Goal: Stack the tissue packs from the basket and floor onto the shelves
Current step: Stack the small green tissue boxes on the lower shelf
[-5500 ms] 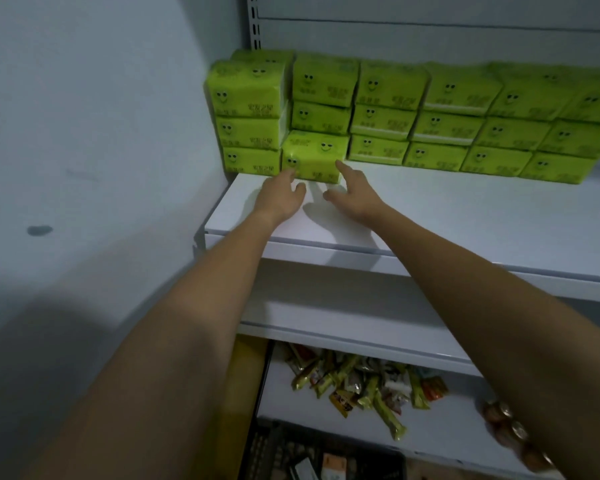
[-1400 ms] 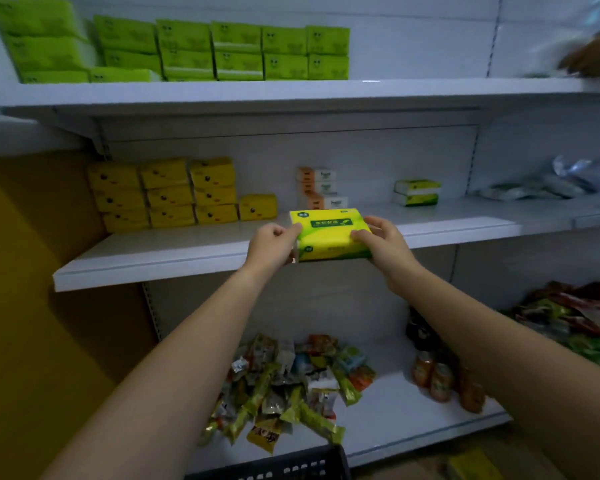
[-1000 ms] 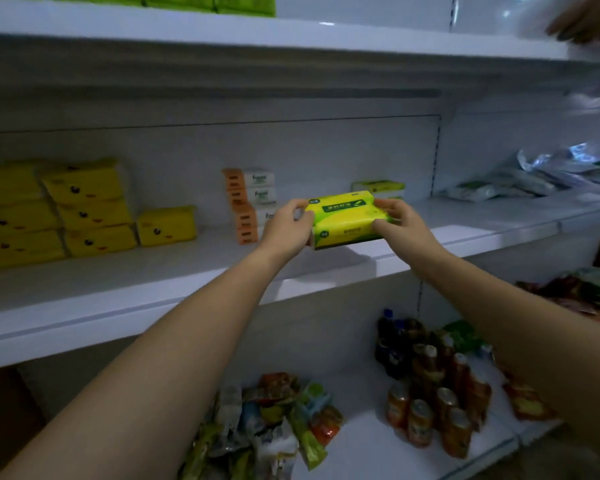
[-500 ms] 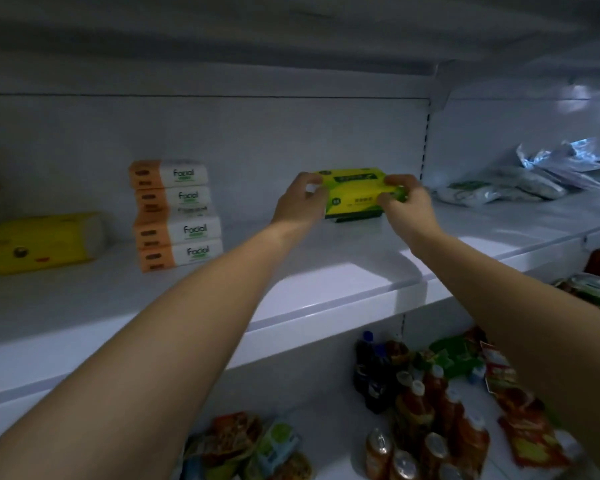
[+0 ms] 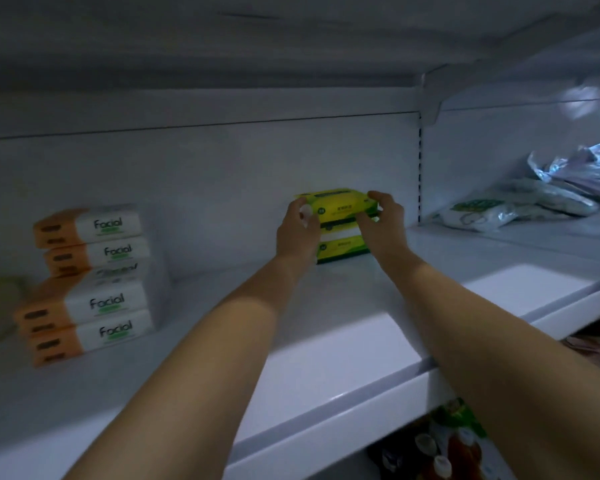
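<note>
Fingers [image 5: 378,197] of the left hand [image 5: 297,230] and right hand [image 5: 383,223] are reaching over the white shelf [image 5: 326,341], onto the stack [image 5: 342,245] at its back, gripping a yellow-green tissue pack [image 5: 340,206] by its ends. Placing is seemingly finishing; the next move is calling for squaring it, then letting go.

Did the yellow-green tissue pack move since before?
Yes, the yellow-green plastic tissue pack went from the front edge of the white shelf back to the wall, onto the green packs.
</note>
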Available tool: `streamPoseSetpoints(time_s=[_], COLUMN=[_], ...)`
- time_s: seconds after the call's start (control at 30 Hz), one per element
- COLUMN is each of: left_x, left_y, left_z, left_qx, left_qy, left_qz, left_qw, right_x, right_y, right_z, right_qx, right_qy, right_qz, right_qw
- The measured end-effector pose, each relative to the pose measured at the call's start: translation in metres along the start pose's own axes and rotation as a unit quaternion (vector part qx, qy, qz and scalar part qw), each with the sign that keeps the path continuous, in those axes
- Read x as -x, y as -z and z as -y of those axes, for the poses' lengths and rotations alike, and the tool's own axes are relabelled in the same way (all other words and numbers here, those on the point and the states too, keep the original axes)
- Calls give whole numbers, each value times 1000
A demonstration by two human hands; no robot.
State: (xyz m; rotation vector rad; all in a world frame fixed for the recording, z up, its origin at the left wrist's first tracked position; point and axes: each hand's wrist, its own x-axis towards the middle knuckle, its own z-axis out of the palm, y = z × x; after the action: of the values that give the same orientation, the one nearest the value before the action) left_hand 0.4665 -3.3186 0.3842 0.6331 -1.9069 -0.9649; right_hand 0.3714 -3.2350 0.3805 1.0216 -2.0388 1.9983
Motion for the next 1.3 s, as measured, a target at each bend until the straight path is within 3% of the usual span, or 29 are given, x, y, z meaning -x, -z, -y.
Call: streamPoseSetpoints(time_s=[0.13, 0.33, 0.63, 0.8, 0.93, 1.03, 1.3], left_x=[-5, -3, -4, 9, 38, 63, 182], left_y=[-10, -8, -11, 2, 45, 87, 216], left_z=[6, 3, 11, 9, -5, -20, -64], left_qx=[-1, -43, -59, -171, -299, -362, -365], left_qy=[-18, -35, 3, 7, -5, -10, -43], left_qz=[-32, -56, 21, 59, 144, 184, 115], left_qw=[999, 997, 998, 983, 943, 914, 923], right_x=[-3, -4, -7, 0, 24, 57, 209], right_y=[-1, -3, -13, -7, 9, 10, -10], right_z=[-10, -13, -27, -24, -8, 22, 134], right_qx=[24, 147, 266, 300, 321, 329, 279], right_qy=[0, 12, 31, 50, 60, 82, 176], right_qz=[15, 67, 190, 199, 156, 182, 271], right_qw=[1000, 987, 944, 932, 932, 923, 904])
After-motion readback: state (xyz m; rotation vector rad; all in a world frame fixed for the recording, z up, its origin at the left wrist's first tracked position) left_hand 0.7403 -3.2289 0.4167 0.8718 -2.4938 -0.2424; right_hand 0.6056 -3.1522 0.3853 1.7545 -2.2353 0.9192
